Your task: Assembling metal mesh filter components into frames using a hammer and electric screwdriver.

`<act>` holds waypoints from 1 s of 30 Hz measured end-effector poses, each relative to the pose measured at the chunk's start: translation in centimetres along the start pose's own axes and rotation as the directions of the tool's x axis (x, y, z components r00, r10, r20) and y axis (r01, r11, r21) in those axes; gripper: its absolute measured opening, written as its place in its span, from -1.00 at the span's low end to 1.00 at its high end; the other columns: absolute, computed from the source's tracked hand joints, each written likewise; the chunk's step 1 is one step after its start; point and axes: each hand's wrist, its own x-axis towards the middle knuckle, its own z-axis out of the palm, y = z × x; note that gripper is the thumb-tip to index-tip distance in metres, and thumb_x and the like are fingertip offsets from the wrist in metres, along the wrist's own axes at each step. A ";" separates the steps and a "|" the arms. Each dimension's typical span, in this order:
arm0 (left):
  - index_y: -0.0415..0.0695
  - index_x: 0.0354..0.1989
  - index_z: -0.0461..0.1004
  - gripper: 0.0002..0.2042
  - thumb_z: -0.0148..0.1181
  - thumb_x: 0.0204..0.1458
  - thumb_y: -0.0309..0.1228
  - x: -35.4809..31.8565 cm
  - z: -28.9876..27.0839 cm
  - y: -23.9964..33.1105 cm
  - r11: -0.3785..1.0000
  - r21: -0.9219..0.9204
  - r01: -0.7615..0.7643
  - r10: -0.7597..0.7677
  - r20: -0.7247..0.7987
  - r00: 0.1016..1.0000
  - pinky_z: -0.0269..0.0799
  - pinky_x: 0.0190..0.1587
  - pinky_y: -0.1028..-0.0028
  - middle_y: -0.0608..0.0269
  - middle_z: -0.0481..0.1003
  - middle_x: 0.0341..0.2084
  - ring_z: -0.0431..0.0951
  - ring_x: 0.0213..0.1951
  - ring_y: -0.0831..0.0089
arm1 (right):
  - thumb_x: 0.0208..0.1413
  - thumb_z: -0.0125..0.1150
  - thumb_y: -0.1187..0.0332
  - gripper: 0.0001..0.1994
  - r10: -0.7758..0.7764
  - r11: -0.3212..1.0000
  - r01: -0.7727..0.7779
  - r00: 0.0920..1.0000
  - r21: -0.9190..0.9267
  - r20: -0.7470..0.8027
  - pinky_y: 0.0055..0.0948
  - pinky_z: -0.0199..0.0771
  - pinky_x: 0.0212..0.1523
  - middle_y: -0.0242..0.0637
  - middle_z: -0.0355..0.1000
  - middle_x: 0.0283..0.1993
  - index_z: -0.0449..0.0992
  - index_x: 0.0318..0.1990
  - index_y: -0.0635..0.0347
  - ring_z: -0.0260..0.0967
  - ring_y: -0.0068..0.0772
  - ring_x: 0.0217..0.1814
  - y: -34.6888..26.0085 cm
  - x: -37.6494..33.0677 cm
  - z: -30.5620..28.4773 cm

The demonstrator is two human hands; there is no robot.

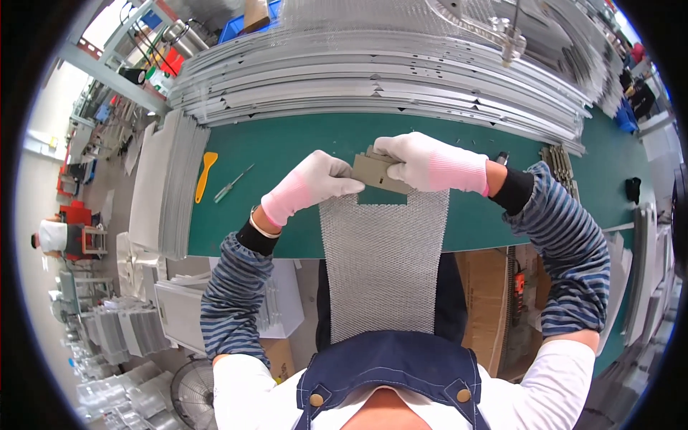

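Note:
Between my gloved hands is a small flat khaki-grey plate (378, 174) with notched edges and a small slot. My left hand (317, 181) pinches its left edge between thumb and fingers. On the other side, my right hand (414, 159) grips its upper right part. Just below lies a silver-grey mesh panel (383, 265), with a rectangular cutout at its top edge. The panel reaches from the green table down over the table's front edge toward my lap. Whether the plate touches the mesh I cannot tell.
Long metal strips (373, 79) are stacked along the table's back. To the left stand upright white panels (161, 186), a yellow scraper (206, 176) and a screwdriver (233, 184). At right lies a stack of small metal plates (560, 166). A person (54, 236) sits far left.

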 end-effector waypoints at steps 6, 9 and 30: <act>-0.27 -0.18 0.62 -0.77 0.27 -0.01 -0.45 -0.2 0.0 1.6 0.996 0.051 -0.070 0.067 0.055 0.996 0.42 -0.37 0.60 0.26 0.58 -0.52 0.44 -0.52 0.63 | 0.12 0.04 0.50 -0.76 -0.111 0.988 0.131 0.970 -0.083 0.216 -0.32 0.48 -0.20 -0.07 0.48 -0.28 0.39 -0.05 0.35 0.48 -0.21 -0.22 1.3 0.0 0.0; -0.27 -0.17 0.61 -0.78 0.25 0.00 -0.47 -0.3 0.0 1.7 0.999 0.029 -0.013 0.013 0.005 1.000 0.45 -0.30 0.57 0.23 0.60 -0.49 0.49 -0.47 0.60 | 0.03 0.14 0.38 -0.70 -0.046 0.998 0.051 0.985 -0.024 0.166 -0.30 0.49 -0.13 -0.01 0.49 -0.22 0.45 -0.09 0.34 0.49 -0.11 -0.13 1.6 0.5 1.8; -0.33 -0.05 0.54 -0.69 0.19 -0.02 -0.59 -1.5 0.4 4.3 0.991 0.015 -0.132 0.132 -0.050 0.990 0.46 -0.26 0.58 0.21 0.62 -0.41 0.51 -0.41 0.64 | -0.20 0.46 0.22 -0.52 0.167 0.982 -0.127 0.931 -0.143 0.324 -0.39 0.53 -0.36 -0.17 0.54 -0.41 0.56 -0.20 0.47 0.52 -0.34 -0.39 -0.2 1.2 0.9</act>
